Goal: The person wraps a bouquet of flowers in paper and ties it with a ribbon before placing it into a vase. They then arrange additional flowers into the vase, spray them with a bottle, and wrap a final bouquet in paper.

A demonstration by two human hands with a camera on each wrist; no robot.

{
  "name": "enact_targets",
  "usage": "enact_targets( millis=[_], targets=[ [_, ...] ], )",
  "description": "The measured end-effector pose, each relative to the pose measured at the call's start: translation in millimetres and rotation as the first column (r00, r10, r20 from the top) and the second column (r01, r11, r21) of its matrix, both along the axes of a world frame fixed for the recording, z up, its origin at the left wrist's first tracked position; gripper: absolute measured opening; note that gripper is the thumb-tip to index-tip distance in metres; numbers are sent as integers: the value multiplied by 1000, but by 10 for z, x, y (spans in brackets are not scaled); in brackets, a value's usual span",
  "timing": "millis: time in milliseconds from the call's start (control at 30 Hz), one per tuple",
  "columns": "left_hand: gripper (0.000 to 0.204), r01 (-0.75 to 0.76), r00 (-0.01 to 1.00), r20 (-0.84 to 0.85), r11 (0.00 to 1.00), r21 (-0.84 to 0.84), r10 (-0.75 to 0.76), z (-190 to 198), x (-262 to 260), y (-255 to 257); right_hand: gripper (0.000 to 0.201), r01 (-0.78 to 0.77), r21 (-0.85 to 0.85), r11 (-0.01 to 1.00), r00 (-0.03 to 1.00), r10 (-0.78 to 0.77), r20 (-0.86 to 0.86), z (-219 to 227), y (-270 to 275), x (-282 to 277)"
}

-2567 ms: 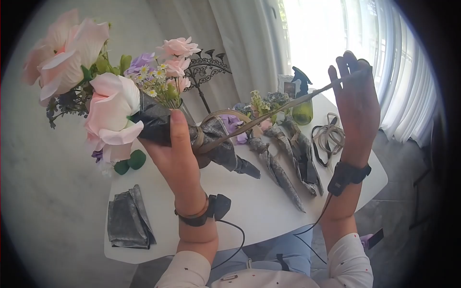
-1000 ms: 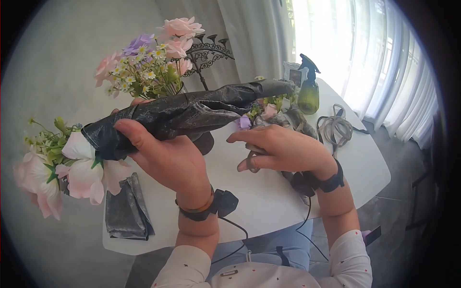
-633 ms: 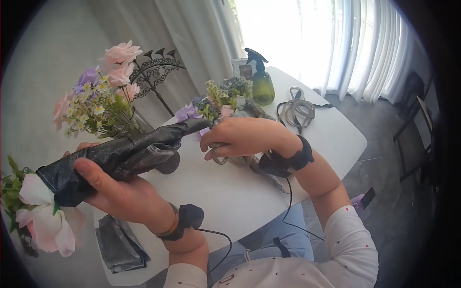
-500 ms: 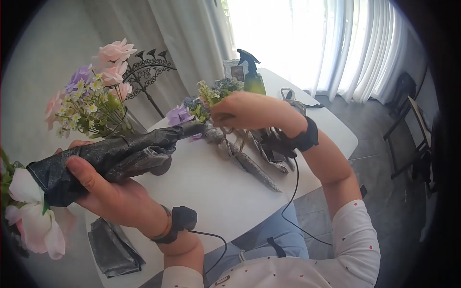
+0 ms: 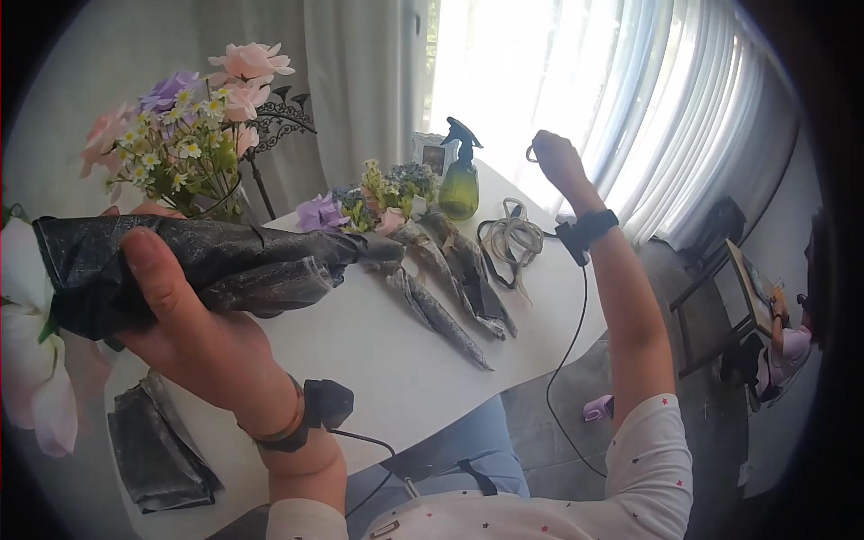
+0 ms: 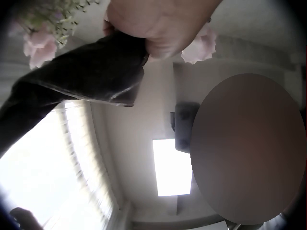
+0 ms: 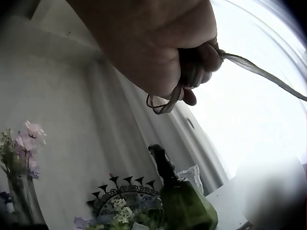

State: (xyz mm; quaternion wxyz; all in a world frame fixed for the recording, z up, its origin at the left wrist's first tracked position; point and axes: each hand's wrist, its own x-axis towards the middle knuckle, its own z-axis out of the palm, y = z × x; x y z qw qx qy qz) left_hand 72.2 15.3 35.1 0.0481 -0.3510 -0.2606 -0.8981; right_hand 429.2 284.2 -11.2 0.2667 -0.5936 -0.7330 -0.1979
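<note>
Folded dark wrapping lay near left on the bench. Above it, the left hand kept its grip round a black-wrapped bouquet. Wrapped flower bundles lay mid-bench. Raised to the right, the right hand gripped a ribbon. 1 green spray bottle stood far.

- The person is wearing a white shirt with small red and dark stars; its sleeves are leaving the forearms bare.
- Behind the left hand, a black strap with a black box is circling the wrist.
- Behind the right hand, a similar strap is circling too.
- Black cables are hanging from both wrists.
- Light blue trousers are showing below the near edge of the desk.
</note>
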Motion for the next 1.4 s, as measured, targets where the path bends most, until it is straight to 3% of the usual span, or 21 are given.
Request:
enact_targets(
  millis=[67,167,267,333,400,467,567,633,667,733,800,833,900,967,1067,1133,1200,1267,1300,1333,1400],
  targets=[
    [43,12,1000,19,1000,-23,-12,11,8,-24,15,-135,-120,984,989,141,51,-441,206,77],
    [42,54,998,44,996,-74,-51,-5,-21,-50,31,-239,-488,840,968,164,-191,-767,160,-33],
    [41,94,995,40,993,-74,-91,-10,-28,-37,48,-180,-668,722,969,246,5,-776,-112,-225],
    [40,101,995,32,993,-53,-100,-20,-41,-36,51,-163,-696,700,967,253,28,-647,-249,-257],
    [39,181,977,-84,971,-156,-195,-42,-94,-59,55,-157,-723,673,960,277,50,-673,-180,-246],
    [34,201,973,-94,976,-87,-209,-43,-77,2,61,-214,-493,844,944,308,117,-788,-3,-154],
    [34,209,964,-134,967,-148,-229,-46,-81,1,61,-281,-541,793,950,309,-40,-617,-112,-269],
    [36,272,893,-269,909,-315,-360,-37,-117,-18,57,-340,-545,766,936,334,-115,-440,-336,-431],
    [34,224,904,-273,909,-352,-328,-55,-109,18,54,-376,-558,740,926,324,-195,-379,-397,-492],
    [36,290,863,-276,862,-415,-423,-24,-75,-10,51,-426,-558,712,905,322,-279,-292,-505,-622],
    [38,243,865,-302,861,-447,-401,-55,-52,66,39,-681,-316,661,697,451,-558,-217,-624,-813],
    [40,211,863,-314,848,-486,-395,-83,-41,117,30,-738,-263,622,629,492,-602,-106,-825,-975],
    [42,204,829,-365,836,-510,-424,-109,-9,213,31,-925,-131,356,326,568,-756,115,-1390,-1307],
    [48,217,801,-359,791,-572,-479,-142,69,316,34,-994,-23,107,77,538,-839,3,-1692,-1554],
    [50,356,780,-237,721,-595,-580,-317,142,560,34,-980,6,198,121,626,-770,-230,-1945,-1833],
    [47,328,776,-271,732,-598,-570,-402,133,583,32,-962,97,256,78,597,-799,-363,-1928,-1962],
    [44,294,685,-386,720,-629,-618,-467,40,594,30,-927,194,320,24,569,-822,-413,-1928,-2026],
    [43,301,657,-343,650,-698,-672,-419,-50,475,30,-930,225,291,-135,301,-944,-367,-1885,-2045],
    [42,317,642,-282,582,-749,-713,-391,-102,414,29,-918,286,276,-202,294,-934,-410,-1830,-2086],
    [42,311,633,-291,580,-753,-717,-362,-166,379,29,-912,298,283,-213,296,-931,-384,-1833,-2120],
    [41,203,658,-375,633,-747,-653,-323,-272,314,31,-854,452,260,-387,264,-884,-300,-1860,-2198]
  ],
)
